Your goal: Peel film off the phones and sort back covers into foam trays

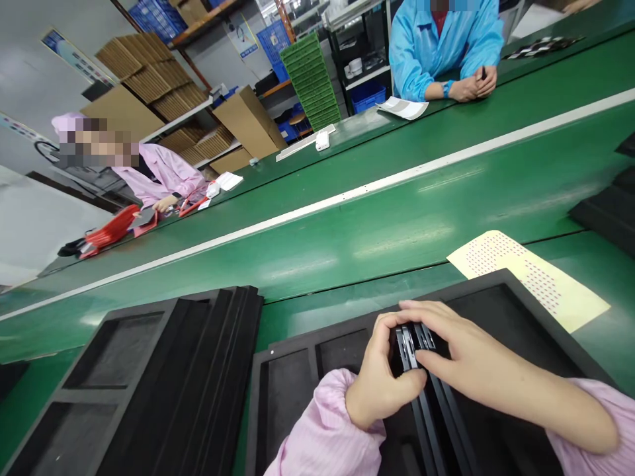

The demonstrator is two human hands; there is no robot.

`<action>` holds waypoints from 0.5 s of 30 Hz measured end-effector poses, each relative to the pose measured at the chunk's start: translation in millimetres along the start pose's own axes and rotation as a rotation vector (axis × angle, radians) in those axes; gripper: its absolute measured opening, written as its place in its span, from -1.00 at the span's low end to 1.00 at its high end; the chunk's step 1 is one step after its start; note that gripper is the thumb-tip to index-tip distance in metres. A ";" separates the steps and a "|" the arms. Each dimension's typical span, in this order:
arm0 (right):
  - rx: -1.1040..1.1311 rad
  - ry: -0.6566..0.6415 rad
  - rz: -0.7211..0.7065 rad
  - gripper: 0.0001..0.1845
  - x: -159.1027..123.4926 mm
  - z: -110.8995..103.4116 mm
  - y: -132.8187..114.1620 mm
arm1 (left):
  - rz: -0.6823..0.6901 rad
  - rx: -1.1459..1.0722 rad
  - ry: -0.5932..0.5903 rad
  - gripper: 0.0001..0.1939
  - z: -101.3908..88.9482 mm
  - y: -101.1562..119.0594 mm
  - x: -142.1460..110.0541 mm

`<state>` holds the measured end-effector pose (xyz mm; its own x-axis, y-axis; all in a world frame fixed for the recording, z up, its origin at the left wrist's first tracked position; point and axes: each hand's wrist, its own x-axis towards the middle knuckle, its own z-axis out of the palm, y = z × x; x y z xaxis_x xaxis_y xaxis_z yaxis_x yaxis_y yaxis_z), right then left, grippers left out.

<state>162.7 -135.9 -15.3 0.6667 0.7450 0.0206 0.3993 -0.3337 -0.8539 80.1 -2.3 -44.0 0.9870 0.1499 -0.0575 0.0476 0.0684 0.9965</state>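
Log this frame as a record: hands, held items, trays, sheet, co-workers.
left_hand: left hand gripping thin dark slabs
right_hand: right hand around same slabs
slabs: side by side, narrow edges up
below_hands: black compartmented tray
left_side: stack of black trays
sheet: pale yellow, small printed marks, beyond tray
co-workers: two, across green bench

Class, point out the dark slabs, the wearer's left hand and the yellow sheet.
Dark slabs (pixel 426 426): head view, a long edge.
Left hand (pixel 380 381): head view, near its middle.
Yellow sheet (pixel 526 279): head view, near its middle.
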 end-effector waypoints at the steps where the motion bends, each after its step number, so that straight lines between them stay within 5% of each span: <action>1: 0.045 -0.041 0.044 -0.50 4.8 0.6 1.1 | -0.001 -0.016 -0.013 -0.47 -0.5 0.0 0.0; 5: 0.191 -0.093 0.193 -0.45 9.0 4.2 7.9 | 0.001 -0.041 -0.022 -0.47 -1.8 -2.3 -1.2; 15: 0.255 -0.080 0.247 -0.52 7.4 5.4 8.0 | 0.036 -0.022 -0.025 -0.44 -2.6 -4.9 -1.3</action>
<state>167.4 -130.0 -24.8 0.6685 0.7057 -0.2347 0.0556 -0.3621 -0.9305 78.1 -0.2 -48.9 0.9916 0.1279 -0.0202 0.0093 0.0849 0.9963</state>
